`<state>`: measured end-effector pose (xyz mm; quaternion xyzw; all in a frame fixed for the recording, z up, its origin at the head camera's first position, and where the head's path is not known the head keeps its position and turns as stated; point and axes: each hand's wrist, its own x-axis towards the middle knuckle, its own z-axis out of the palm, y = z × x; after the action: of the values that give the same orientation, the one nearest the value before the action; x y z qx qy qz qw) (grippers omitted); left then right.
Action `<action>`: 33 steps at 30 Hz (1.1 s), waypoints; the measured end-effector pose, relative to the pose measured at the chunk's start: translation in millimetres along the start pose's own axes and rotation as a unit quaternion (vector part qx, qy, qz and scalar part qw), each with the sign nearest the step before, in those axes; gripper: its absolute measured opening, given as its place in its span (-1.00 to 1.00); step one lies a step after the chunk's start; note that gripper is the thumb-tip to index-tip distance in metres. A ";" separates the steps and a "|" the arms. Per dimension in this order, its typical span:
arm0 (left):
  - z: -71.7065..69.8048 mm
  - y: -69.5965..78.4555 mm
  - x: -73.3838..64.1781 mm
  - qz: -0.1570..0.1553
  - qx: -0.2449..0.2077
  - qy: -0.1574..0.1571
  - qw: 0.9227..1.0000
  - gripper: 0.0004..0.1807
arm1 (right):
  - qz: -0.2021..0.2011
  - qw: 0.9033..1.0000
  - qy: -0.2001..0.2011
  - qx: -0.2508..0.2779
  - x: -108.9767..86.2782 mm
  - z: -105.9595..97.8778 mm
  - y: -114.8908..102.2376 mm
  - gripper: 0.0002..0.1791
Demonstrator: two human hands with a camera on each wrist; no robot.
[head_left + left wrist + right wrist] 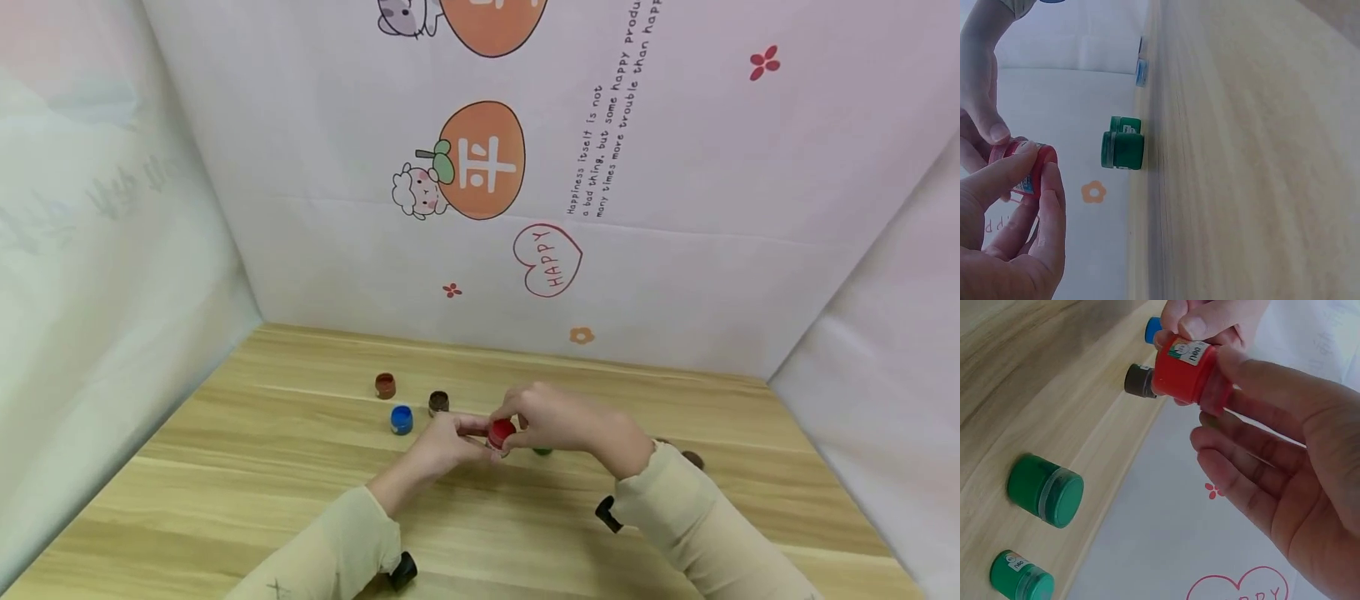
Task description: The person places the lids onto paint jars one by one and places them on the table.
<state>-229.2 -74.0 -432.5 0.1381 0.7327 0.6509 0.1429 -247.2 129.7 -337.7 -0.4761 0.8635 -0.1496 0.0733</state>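
Both hands are on a small red paint jar (501,431), raised over the table. My left hand (448,443) grips the jar's body between thumb and fingers. At the lid end, the thumb and forefinger of my right hand (555,418) pinch the red lid (1215,384); its other fingers are spread loosely below in the right wrist view. A label shows on the red body (1169,370). Behind the left hand stands a dark brown jar (438,402), with a blue jar (401,419) left of it.
A reddish-brown jar (385,385) stands farther left. Two green jars with lids on, a nearer one (1041,487) and another (1019,575), stand by the right hand. A brown round piece (692,459) lies beyond the right forearm. A printed white sheet (675,292) rises behind the table (247,467).
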 end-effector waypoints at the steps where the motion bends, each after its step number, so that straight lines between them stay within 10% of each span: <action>1: -0.5 -0.4 -0.1 0.000 0.001 0.000 1.000 -0.58 | 0.000 1.000 0.002 -0.003 0.2 0.4 0.0 -0.86; 11: -3.6 0.0 -0.6 -0.002 -0.001 0.005 1.000 -0.55 | -0.053 0.998 0.013 -0.010 0.3 -2.5 2.3 -0.83; 33: 2.5 2.3 3.9 -0.002 -0.025 -0.006 1.000 -0.52 | -0.023 0.999 0.035 -0.018 -7.2 0.5 6.5 -0.58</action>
<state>-231.7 -69.9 -430.6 0.1365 0.7156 0.6680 0.1517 -248.4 139.0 -340.4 -0.4918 0.8567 -0.1524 0.0309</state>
